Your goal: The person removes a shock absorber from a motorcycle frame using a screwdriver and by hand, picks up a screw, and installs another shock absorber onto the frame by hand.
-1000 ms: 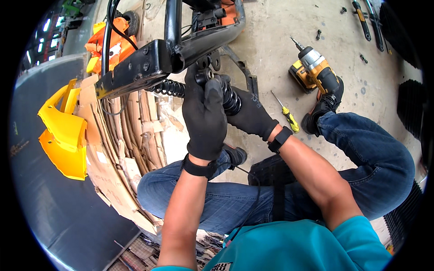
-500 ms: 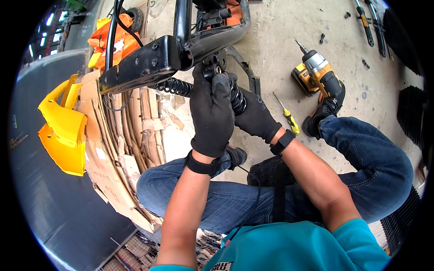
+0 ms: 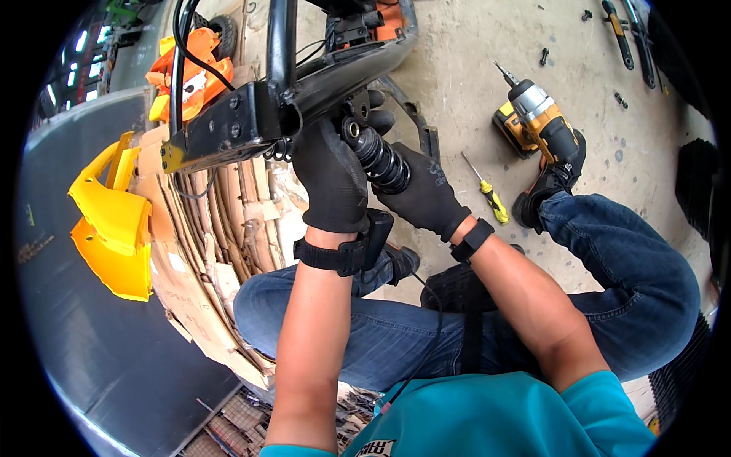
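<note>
Both my hands wear black gloves. My right hand [image 3: 428,192] is closed round the coil spring of a black shock absorber [image 3: 381,161], which slants down from the frame. The shock's upper end, a round metal-lined eye, lies just below a bracket of the black tubular vehicle frame [image 3: 346,72]. My left hand [image 3: 329,177] is beside that eye, up against the underside of the frame. Its fingers are mostly hidden behind the frame and the shock, so its grip does not show. Dark gloved fingertips show beyond the bracket; whose hand they belong to is unclear.
A yellow-black cordless impact driver [image 3: 539,122] stands by my foot, near a yellow-handled screwdriver [image 3: 495,204]. Loose bolts [image 3: 544,57] and long-handled tools [image 3: 618,34] lie farther off. At left are flattened cardboard [image 3: 194,289], yellow panels [image 3: 114,221] and an orange part [image 3: 198,87].
My left hand has moved left and turned, its thumb coming off the shock's upper end and exposing more of the spring. My right hand still holds the shock, shifted slightly left.
</note>
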`<control>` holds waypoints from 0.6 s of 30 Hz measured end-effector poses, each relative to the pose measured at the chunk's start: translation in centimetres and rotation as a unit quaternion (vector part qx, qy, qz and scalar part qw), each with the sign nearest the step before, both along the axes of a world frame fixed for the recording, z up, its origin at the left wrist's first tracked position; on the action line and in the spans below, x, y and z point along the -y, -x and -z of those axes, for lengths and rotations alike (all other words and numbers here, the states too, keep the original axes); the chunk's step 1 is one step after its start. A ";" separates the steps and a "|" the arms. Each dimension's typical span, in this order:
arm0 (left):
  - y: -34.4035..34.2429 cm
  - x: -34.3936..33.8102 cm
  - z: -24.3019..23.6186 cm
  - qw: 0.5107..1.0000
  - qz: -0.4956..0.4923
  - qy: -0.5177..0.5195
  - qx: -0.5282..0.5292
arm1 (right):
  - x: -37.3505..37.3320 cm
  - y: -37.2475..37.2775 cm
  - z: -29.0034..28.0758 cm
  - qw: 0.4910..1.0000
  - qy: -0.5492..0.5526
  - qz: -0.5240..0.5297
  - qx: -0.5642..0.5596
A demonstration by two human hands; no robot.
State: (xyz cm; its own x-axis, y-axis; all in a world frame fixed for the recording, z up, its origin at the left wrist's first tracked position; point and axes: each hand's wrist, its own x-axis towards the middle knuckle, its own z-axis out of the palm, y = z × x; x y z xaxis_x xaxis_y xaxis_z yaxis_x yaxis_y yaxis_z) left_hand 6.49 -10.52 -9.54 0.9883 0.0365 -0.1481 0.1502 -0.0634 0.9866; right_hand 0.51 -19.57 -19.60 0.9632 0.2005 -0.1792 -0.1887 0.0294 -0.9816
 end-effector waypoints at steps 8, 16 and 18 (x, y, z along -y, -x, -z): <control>-0.6 0.4 0.8 0.998 -0.047 -0.036 -0.019 | -0.7 -0.4 1.0 1.000 0.005 0.024 0.018; -0.6 0.0 0.9 0.999 -0.030 0.004 -0.027 | -0.7 -0.9 2.3 0.995 0.032 0.071 0.065; -0.7 -0.2 0.9 0.997 -0.019 0.075 -0.032 | -0.7 -1.1 2.3 0.995 0.035 0.068 0.067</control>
State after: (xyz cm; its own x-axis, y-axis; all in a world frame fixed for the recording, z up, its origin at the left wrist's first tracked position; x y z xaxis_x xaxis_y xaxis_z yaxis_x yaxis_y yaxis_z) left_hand 7.17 -10.34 -10.46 0.9751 0.0474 -0.2164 0.2116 0.0903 0.9732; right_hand 1.65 -18.89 -21.87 0.9966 0.0588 -0.0572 -0.0559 -0.0236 -0.9982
